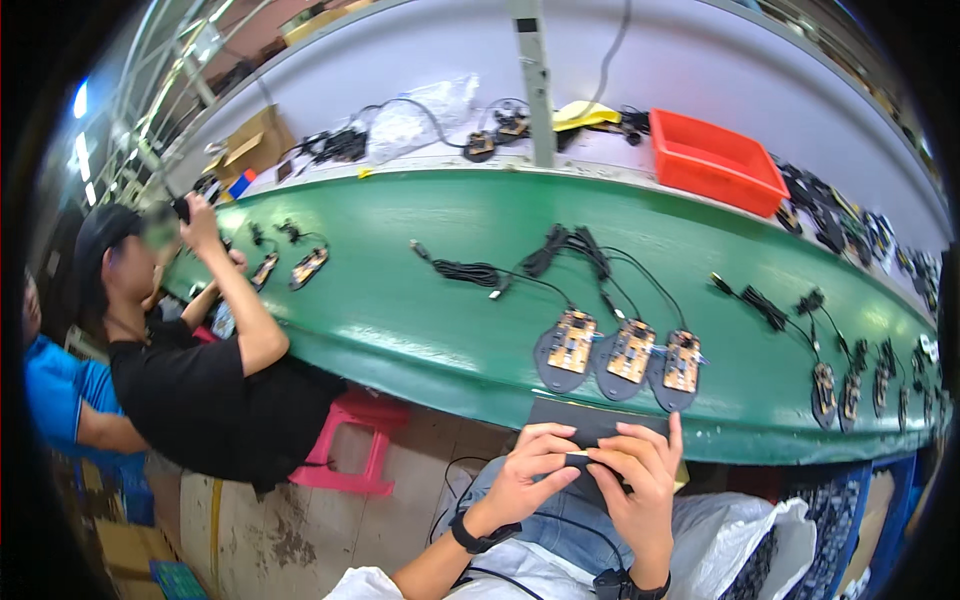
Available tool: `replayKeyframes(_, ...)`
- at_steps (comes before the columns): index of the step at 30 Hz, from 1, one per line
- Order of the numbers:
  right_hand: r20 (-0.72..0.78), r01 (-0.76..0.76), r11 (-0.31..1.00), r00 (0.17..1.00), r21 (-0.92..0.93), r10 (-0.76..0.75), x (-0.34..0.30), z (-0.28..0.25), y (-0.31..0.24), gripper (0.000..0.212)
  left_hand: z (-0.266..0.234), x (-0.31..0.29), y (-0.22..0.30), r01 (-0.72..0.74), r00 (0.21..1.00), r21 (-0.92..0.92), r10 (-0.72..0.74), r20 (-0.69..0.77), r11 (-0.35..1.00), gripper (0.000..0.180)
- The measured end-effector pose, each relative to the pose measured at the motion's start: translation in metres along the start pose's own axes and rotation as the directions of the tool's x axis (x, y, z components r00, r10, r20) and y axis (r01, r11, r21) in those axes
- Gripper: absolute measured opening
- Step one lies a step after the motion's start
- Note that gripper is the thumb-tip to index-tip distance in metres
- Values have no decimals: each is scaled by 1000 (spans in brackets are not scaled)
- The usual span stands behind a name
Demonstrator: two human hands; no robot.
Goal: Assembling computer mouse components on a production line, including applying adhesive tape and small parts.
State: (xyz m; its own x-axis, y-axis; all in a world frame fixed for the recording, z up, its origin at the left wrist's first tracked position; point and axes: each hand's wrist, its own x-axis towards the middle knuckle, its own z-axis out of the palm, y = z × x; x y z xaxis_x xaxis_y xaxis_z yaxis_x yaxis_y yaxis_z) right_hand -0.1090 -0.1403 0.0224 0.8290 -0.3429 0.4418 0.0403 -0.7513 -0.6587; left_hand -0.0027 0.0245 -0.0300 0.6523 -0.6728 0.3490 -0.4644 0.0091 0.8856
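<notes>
Both hands meet just in front of the bench's near edge. My left hand is closed, its fingertips pinching a small dark piece with a pale spot beside it. From the other side my right hand pinches the same piece, its index finger sticking up. The piece's exact kind is too small to tell. Behind the fingers is a flat black sheet. Just beyond lie three opened computer mice, the left one, middle one and right one, dark bases with tan circuit boards and coiled black cables.
The green bench runs left to right. More mouse bases with cables lie at the right. A red bin stands on the back shelf, near a clear plastic bag. At left, a co-worker sits near a pink stool.
</notes>
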Motion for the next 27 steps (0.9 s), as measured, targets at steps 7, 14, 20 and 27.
replayKeyframes(7,-3,-24,995,1000,-100,23,-3,4,-1,29,6,0,-15,-83,997,-106,83,1,991,16)
replayKeyframes(14,-56,124,979,989,-164,-135,0,4,14,18,14,4,-17,-125,992,-210,122,-27,970,14)
replayKeyframes(20,-57,183,979,980,-88,-188,-2,13,29,18,16,2,-20,-139,990,-204,135,-33,969,15)
replayKeyframes(27,-109,248,917,950,-312,-293,-5,23,24,18,13,5,-26,-145,985,-208,121,-123,967,12)
